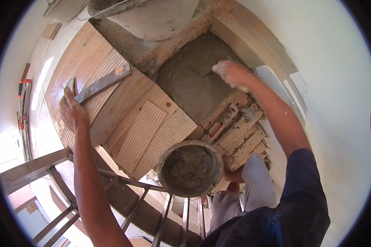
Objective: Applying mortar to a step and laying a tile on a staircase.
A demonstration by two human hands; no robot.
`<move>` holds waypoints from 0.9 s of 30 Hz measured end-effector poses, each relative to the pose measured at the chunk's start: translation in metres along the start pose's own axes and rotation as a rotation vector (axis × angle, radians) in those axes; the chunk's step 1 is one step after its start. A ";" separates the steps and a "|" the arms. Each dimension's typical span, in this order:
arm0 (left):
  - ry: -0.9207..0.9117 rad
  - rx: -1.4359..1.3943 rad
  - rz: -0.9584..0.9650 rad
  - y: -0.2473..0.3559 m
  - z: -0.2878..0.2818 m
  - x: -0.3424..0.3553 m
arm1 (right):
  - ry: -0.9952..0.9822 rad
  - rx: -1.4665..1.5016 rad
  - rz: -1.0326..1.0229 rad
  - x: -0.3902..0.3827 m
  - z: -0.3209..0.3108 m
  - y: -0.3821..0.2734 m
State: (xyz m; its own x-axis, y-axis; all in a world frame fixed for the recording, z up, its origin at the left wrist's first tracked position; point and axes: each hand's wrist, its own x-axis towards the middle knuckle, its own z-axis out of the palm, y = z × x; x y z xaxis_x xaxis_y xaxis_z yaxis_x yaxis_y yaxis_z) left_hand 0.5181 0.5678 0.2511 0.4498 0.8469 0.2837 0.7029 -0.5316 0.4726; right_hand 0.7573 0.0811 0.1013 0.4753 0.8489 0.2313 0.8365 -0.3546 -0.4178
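My left hand is at the left side of the wood-look tiles, its fingers closed around the near end of a long flat metal bar with an orange mark. A small grey piece juts up beside the thumb; I cannot tell whether it is part of the bar. My right hand, coated with pale cement, reaches over the wet mortar bed. Its fingers are curled, and whatever they may hold is hidden. A round bucket of mortar stands near my knees.
A spirit level lies on dirty boards right of the bucket. One narrow ribbed tile rests loose on others. Metal railings run along the lower left. At the back is a large pale container; a white wall rises on the right.
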 end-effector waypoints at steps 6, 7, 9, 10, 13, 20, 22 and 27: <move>0.031 0.017 -0.019 -0.002 -0.004 -0.002 | -0.196 0.504 1.098 0.035 -0.058 -0.037; 0.019 0.028 0.002 -0.003 -0.002 -0.001 | -0.203 0.597 1.157 0.036 -0.052 -0.032; 0.034 0.018 -0.012 -0.003 -0.002 -0.001 | -0.221 0.625 1.141 0.038 -0.044 -0.045; 0.042 0.005 -0.023 -0.002 -0.003 -0.001 | -0.238 0.650 1.131 0.036 -0.040 -0.052; 0.047 0.009 -0.011 -0.005 -0.006 -0.001 | -0.293 0.712 1.087 0.042 -0.028 -0.094; 0.031 0.040 -0.034 0.001 -0.004 -0.004 | -0.424 0.876 1.012 0.050 0.006 -0.164; 0.020 0.056 0.033 -0.015 -0.003 0.004 | -0.430 0.859 0.974 0.053 0.013 -0.167; 0.033 0.092 0.184 -0.018 -0.002 0.000 | -0.366 0.791 0.842 0.027 0.017 -0.147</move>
State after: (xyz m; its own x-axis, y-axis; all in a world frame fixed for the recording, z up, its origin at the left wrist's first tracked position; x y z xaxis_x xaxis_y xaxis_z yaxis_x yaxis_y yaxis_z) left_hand 0.5037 0.5772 0.2444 0.5579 0.7345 0.3863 0.6584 -0.6751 0.3327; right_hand 0.6422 0.1629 0.1539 0.5784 0.5735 -0.5801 -0.1567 -0.6198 -0.7690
